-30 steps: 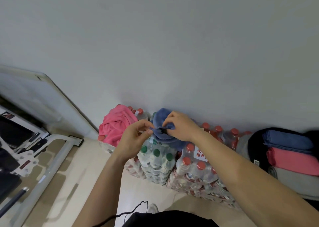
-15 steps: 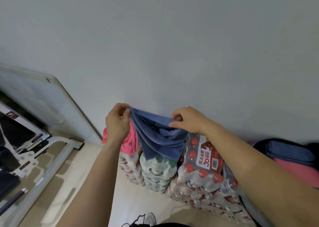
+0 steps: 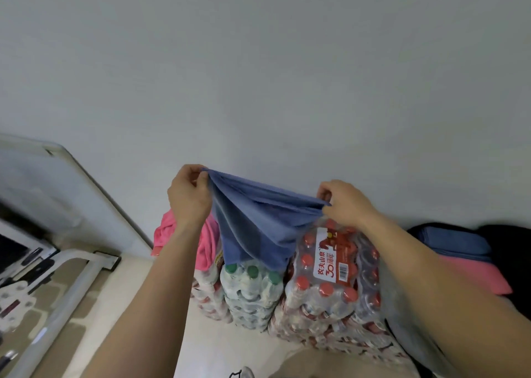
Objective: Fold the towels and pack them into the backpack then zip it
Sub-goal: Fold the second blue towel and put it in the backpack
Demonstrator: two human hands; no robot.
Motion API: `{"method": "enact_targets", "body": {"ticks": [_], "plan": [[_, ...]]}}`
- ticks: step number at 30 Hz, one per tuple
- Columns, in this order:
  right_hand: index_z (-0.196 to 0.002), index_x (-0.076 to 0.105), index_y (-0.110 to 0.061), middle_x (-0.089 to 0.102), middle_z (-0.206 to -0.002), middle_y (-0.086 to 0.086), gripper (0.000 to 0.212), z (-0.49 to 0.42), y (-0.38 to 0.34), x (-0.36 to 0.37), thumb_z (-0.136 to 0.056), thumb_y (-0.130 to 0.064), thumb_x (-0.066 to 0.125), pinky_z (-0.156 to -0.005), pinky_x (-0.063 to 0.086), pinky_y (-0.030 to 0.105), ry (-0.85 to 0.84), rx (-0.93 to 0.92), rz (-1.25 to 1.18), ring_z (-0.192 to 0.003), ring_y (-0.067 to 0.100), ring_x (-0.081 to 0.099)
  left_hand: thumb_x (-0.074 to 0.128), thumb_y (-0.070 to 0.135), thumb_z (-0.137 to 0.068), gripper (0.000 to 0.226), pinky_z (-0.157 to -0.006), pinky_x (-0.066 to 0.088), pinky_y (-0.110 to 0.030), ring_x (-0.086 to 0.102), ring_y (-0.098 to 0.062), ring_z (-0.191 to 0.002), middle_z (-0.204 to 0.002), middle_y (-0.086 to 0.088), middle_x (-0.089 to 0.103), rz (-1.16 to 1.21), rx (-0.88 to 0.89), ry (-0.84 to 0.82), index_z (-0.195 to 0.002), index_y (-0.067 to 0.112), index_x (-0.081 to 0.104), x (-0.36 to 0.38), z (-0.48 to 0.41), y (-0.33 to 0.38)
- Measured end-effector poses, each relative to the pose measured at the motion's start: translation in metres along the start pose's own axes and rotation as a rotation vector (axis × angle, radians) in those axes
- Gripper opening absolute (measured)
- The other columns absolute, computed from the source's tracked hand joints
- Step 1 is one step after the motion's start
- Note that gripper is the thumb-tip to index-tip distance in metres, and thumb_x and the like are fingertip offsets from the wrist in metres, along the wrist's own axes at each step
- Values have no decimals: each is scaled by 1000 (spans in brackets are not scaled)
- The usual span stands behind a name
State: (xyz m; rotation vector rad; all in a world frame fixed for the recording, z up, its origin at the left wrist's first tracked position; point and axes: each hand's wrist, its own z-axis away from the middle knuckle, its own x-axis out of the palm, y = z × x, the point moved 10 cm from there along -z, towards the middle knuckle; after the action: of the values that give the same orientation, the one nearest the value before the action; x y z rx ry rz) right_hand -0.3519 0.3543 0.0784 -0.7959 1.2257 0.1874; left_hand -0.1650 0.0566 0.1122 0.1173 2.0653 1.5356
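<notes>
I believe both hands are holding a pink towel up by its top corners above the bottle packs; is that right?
Not quite: the held towel is blue, not pink. The head view shows the left hand and right hand pinching the blue towel by its top corners above the bottle packs.

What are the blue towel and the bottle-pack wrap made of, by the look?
Blue towel: matte cloth, likely microfibre or terry; hangs in soft folds. Bottle-pack wrap: clear glossy plastic film, probably shrink wrap; shows glare and wrinkles.
</notes>
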Motion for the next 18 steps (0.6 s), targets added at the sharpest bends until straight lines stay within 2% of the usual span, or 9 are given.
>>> {"method": "enact_targets", "body": {"ticks": [2, 4, 7, 10, 14, 16, 18], "plan": [[-88, 59, -26, 62, -94, -5, 23, 4, 11, -8, -75, -7, 63, -72, 51, 32, -2, 27, -76, -81, 15, 59, 56, 18, -91, 12, -71, 43, -19, 62, -10, -79, -84, 10, 67, -32, -26, -19, -94, 21, 66, 6, -5, -8], [-86, 56, -27, 63, -92, -6, 25, 10, 16, -10, -75, -5, 63, -68, 50, 30, -33, 25, -138, -78, 14, 60, 55, 19, -91, 12, -70, 41, -20, 61, -13, -82, -87, 7, 67, -71, -50, -48, -95, 21, 66, 14, -7, -16], [-86, 58, -28, 65, -89, -6, 22, 15, 15, -10, -80, -11, 70, -70, 55, 33, -54, -7, -192, -78, 15, 64, 55, 21, -92, 14, -74, 41, -25, 60, -17, -83, -91, 3, 68, -90, -95, -40, -98, 19, 67, 23, -8, -24], [-87, 64, -25, 69, -84, -4, 17, 16, 21, -18, -80, -19, 78, -69, 59, 36, 23, 32, -312, -76, 17, 68, 54, 22, -92, 16, -77, 44, -28, 62, -19, -87, -93, 3, 69, -54, -107, -37, -100, 18, 67, 29, -7, -21], [-89, 68, -24, 70, -83, 3, 21, 17, 31, -27, -75, -19, 84, -67, 60, 36, 116, 117, -484, -76, 21, 69, 55, 24, -93, 15, -78, 48, -31, 64, -20, -86, -93, 3, 69, -38, -73, -61, -101, 18, 66, 37, -3, -11], [-90, 68, -21, 71, -84, 6, 21, 19, 29, -30, -76, -17, 83, -66, 59, 34, 142, 122, -536, -77, 21, 68, 55, 24, -94, 13, -74, 50, -30, 65, -20, -82, -90, 6, 67, -26, -43, -88, -100, 19, 65, 43, 0, -6], [-93, 67, -15, 69, -84, 11, 19, 19, 24, -28, -80, -14, 80, -62, 58, 28, 117, 120, -613, -74, 19, 67, 56, 22, -95, 12, -66, 44, -17, 62, -12, -80, -88, 9, 66, -25, -14, -116, -100, 18, 65, 48, 6, 1]]}}
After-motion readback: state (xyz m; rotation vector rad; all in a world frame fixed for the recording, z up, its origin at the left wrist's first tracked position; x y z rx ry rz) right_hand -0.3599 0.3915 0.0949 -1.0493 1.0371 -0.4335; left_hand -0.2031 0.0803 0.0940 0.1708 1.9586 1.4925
